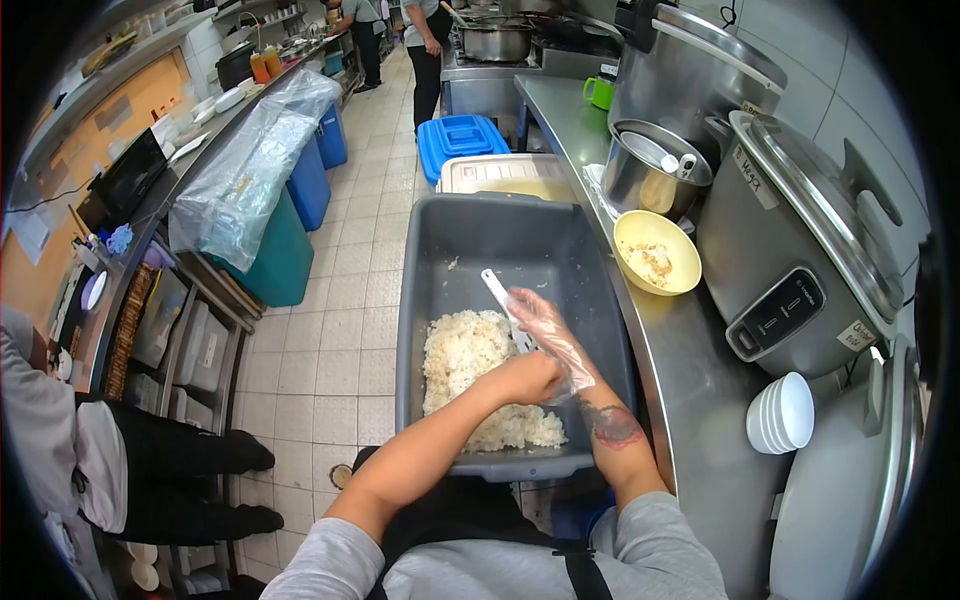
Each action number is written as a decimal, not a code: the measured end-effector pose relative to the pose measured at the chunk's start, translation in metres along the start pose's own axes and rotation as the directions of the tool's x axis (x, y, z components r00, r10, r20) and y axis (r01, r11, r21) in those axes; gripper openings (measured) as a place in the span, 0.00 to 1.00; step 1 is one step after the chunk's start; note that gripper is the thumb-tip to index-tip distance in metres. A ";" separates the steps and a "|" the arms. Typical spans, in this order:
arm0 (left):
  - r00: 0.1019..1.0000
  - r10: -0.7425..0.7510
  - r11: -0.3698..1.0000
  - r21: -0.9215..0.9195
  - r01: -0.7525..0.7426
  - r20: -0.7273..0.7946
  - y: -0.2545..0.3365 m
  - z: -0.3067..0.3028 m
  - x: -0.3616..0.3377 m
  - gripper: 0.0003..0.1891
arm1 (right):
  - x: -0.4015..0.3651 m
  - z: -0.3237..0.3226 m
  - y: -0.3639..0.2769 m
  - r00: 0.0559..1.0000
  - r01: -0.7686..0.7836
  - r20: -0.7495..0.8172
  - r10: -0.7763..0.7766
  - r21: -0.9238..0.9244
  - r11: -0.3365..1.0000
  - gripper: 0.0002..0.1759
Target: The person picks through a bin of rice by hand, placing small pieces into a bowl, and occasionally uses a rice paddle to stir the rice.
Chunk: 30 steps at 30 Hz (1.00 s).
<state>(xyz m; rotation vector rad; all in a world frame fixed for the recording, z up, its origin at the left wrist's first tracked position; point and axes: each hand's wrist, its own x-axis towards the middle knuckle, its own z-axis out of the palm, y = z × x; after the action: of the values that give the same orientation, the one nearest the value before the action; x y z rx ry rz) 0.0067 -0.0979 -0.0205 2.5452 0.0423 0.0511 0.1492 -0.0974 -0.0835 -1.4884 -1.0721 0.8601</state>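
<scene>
My right hand, in a clear plastic glove, is over the grey tub with its fingers apart. Beside its fingertips a white paddle slants down to the rice; whether they touch it is unclear. My bare left hand crosses to my right wrist, fingers closed on the loose cuff of the plastic glove. Cooked white rice lies heaped in the near left part of the tub, partly hidden by my left forearm.
Right of the tub, a steel counter holds a yellow bowl, a steel pot, a large cooker and stacked white bowls. A person stands at the left; two more are at the back. Blue-lidded bin beyond.
</scene>
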 end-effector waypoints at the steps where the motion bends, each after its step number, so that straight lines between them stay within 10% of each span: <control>1: 1.000 -0.015 0.999 -0.033 0.015 0.001 -0.004 -0.005 -0.002 0.07 | -0.002 0.001 0.006 0.999 0.032 -0.035 -0.039 -0.164 0.986 0.31; 5: 0.949 -0.286 0.958 -0.007 0.287 -0.130 -0.027 -0.041 -0.010 0.09 | -0.023 -0.007 0.009 0.952 0.145 0.302 0.045 -0.579 0.803 0.23; 10: 0.723 -0.590 0.762 0.047 0.646 -0.359 -0.075 -0.070 -0.038 0.13 | -0.023 0.005 -0.003 0.913 0.014 0.269 0.308 -0.773 0.635 0.19; 20: 0.573 -0.695 0.703 -0.240 0.670 -0.435 -0.080 -0.083 -0.039 0.16 | -0.016 0.016 0.005 0.966 -0.127 0.105 0.238 -0.609 0.783 0.16; 24: 0.554 -0.673 0.705 -0.200 0.680 -0.490 -0.086 -0.079 -0.037 0.16 | -0.014 0.042 0.028 0.975 0.213 0.085 -0.205 -0.612 0.762 0.18; 30: 0.528 -0.727 0.659 -0.227 0.717 -0.439 -0.088 -0.079 -0.037 0.16 | 0.009 0.055 0.011 0.992 0.041 0.116 0.054 -0.692 0.720 0.19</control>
<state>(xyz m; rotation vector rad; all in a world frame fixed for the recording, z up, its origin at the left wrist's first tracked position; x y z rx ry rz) -0.0354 0.0174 -0.0055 2.2145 1.3032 0.3768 0.1032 -0.0707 -0.1041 -2.0758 -1.6033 0.5708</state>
